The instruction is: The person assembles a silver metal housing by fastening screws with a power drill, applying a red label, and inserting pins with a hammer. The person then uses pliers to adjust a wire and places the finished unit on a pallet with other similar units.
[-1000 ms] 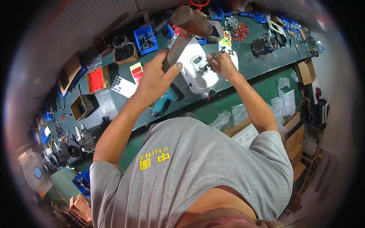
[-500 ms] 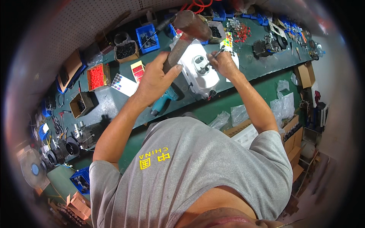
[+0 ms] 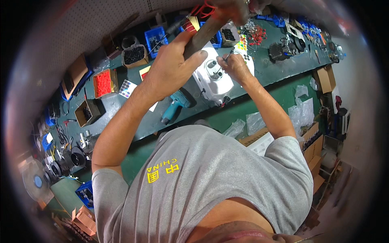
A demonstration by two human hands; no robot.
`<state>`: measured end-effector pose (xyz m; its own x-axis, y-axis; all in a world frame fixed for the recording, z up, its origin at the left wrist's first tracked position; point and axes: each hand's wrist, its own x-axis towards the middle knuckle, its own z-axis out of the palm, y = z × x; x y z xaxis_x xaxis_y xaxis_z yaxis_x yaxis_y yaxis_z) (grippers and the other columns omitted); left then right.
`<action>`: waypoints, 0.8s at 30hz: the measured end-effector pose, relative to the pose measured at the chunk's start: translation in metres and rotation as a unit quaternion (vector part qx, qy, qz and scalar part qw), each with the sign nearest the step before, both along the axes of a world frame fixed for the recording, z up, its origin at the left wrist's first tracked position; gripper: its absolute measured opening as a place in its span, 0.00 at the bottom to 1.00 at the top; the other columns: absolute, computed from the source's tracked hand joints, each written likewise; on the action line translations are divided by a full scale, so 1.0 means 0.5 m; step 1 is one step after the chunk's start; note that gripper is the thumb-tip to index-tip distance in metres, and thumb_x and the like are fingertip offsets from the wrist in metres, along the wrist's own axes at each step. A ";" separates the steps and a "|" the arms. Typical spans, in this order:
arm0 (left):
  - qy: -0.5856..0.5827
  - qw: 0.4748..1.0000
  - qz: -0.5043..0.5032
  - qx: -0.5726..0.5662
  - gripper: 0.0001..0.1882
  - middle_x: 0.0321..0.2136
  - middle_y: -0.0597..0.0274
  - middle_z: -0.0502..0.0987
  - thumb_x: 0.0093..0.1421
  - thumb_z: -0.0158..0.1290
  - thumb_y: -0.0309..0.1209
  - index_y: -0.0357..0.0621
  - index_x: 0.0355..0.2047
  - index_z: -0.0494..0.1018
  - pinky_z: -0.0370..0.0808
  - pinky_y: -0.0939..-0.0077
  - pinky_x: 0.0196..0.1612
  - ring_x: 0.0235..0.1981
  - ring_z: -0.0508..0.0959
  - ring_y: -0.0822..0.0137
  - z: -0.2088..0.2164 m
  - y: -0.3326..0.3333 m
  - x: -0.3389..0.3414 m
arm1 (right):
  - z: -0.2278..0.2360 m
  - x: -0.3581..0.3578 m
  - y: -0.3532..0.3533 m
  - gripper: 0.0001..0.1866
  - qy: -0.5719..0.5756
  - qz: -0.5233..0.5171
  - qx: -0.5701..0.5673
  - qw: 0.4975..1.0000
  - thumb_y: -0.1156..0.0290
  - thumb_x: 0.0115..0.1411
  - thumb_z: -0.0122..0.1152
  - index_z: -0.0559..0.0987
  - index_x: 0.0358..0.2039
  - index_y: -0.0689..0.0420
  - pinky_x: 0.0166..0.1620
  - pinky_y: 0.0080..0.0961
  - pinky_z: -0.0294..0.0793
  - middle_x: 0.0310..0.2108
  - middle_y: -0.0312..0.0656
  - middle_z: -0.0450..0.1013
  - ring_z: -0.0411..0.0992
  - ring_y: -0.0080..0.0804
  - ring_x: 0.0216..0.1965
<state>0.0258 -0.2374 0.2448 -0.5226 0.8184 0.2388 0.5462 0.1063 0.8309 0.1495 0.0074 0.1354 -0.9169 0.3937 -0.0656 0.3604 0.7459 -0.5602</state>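
Note:
My left hand (image 3: 172,69) is wrapped round the wooden handle of a hammer (image 3: 204,36). The hammer is raised over the far side of the bench, its head blurred near the top of the view. Below it and to the right lies a white machine housing (image 3: 221,86) with a round plate and two short dark posts on top. Beside that plate, my right hand (image 3: 237,68) pinches a thin dark rod-like tool (image 3: 231,52). Its lower end points down at the plate; whether it touches is too small to tell.
A teal power drill (image 3: 175,107) lies left of the housing. An open box of red parts (image 3: 104,83), a box of black parts (image 3: 135,55) and a blue bin (image 3: 156,40) stand on the green bench. A motor-like assembly (image 3: 283,50) sits at the right.
My left hand has lifted the hammer up and to the right, toward the top of the view. My right hand stays by the round plate, still holding the rod-like tool.

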 end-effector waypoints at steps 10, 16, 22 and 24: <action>0.007 0.997 -0.066 0.039 0.26 0.27 0.59 0.74 0.67 0.60 0.41 0.34 0.56 0.69 0.71 0.75 0.28 0.25 0.74 0.74 0.047 0.021 0.030 | -0.073 0.045 0.038 0.23 0.087 -0.009 -0.080 0.993 0.57 0.68 0.60 0.80 0.25 0.66 0.25 0.33 0.71 0.13 0.49 0.70 0.70 0.34 0.15; -0.063 0.997 -0.042 0.008 0.26 0.30 0.42 0.81 0.64 0.61 0.38 0.31 0.55 0.70 0.77 0.63 0.34 0.30 0.84 0.52 0.017 0.019 0.032 | -0.075 0.053 0.028 0.25 0.100 -0.054 -0.193 0.975 0.56 0.69 0.60 0.80 0.24 0.67 0.26 0.30 0.73 0.14 0.43 0.73 0.71 0.30 0.16; -0.048 0.998 -0.035 -0.010 0.27 0.32 0.40 0.81 0.64 0.60 0.40 0.30 0.54 0.70 0.77 0.63 0.36 0.32 0.83 0.52 0.003 0.019 0.023 | -0.058 0.036 0.020 0.22 0.054 -0.012 -0.037 0.998 0.58 0.69 0.57 0.81 0.27 0.64 0.29 0.38 0.75 0.18 0.55 0.75 0.75 0.51 0.21; -0.050 0.997 -0.053 -0.030 0.27 0.35 0.46 0.80 0.66 0.59 0.41 0.30 0.55 0.70 0.76 0.67 0.39 0.35 0.81 0.60 0.006 0.024 0.015 | -0.044 0.022 0.018 0.20 0.036 -0.006 -0.010 0.999 0.60 0.69 0.58 0.81 0.27 0.64 0.30 0.41 0.75 0.20 0.57 0.74 0.75 0.56 0.23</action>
